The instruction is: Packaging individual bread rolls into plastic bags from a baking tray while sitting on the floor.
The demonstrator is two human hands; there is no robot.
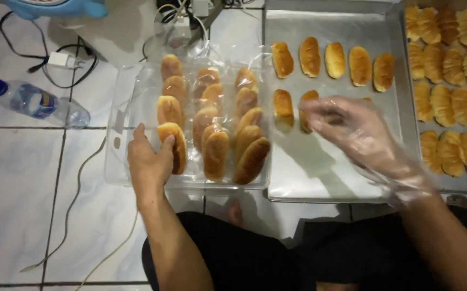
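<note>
A clear plastic box (120, 134) on the tiled floor holds three rows of golden bread rolls (214, 153). My bare left hand (148, 161) rests at the box's near left, with its thumb and fingers on the nearest roll (178, 146) of the left row. My right hand (352, 129), in a thin clear plastic glove, hovers blurred over a metal baking tray (320, 172), its fingertips at a roll (307, 110) in the tray's second row. Whether the fingers grip that roll is unclear.
A second tray (406, 97) at the right is packed with rolls. A row of rolls (333, 60) lies at the first tray's far end. A water bottle (39, 102) lies at the left, with cables and a white charger (63, 60) nearby. My dark-clothed legs fill the bottom.
</note>
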